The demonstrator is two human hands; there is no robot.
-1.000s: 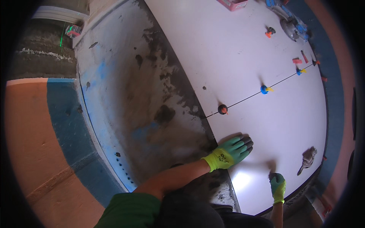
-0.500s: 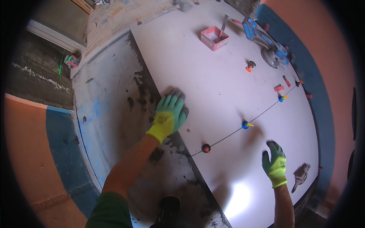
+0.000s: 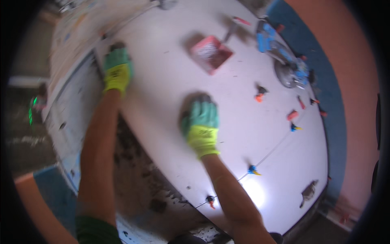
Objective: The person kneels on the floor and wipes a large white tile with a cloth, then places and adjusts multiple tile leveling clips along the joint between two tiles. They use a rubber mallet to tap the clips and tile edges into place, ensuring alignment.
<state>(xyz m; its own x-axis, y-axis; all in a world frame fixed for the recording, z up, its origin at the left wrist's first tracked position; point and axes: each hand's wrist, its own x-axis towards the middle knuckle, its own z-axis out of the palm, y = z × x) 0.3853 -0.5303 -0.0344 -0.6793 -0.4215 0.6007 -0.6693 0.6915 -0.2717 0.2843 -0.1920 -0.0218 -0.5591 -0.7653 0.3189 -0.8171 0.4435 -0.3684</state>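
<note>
Both my hands wear green and yellow gloves and rest on a large white tile (image 3: 170, 81) lying on the floor. My left hand (image 3: 117, 70) lies at the tile's left edge, fingers curled over it where it meets the grey mortar bed (image 3: 134, 171). My right hand (image 3: 201, 122) presses flat on the tile's middle, holding nothing. A thin joint line with blue and orange leveling clips (image 3: 254, 170) runs across the tile surface to the right of my right forearm.
A pink tray (image 3: 211, 53) sits on the tile beyond my right hand. Blue tools and a round metal piece (image 3: 286, 73) lie at the far right. More clips (image 3: 259, 93) dot the surface. A trowel (image 3: 308, 193) lies near the lower right edge. Orange floor and blue strip border both sides.
The view has shifted along the tile. My left hand moved further up its left edge, and my right hand moved from the right side onto the tile's middle, pressing flat.
</note>
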